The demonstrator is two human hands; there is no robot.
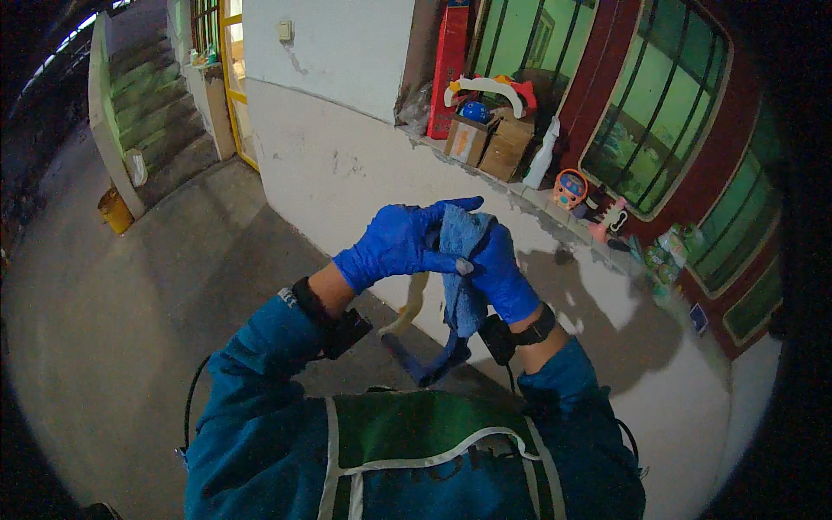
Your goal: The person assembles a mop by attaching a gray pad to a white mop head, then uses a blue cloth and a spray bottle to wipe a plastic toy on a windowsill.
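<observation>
Wringing looks midway: left hand and right hand both clench the bunched blue cloth, its tail unsqueezed below.

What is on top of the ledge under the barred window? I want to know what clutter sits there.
On the ledge stand a tall red box, two brown cardboard boxes, a white plastic bottle and colourful toys. The boxes' contents and whatever stands behind them are hidden.
</observation>
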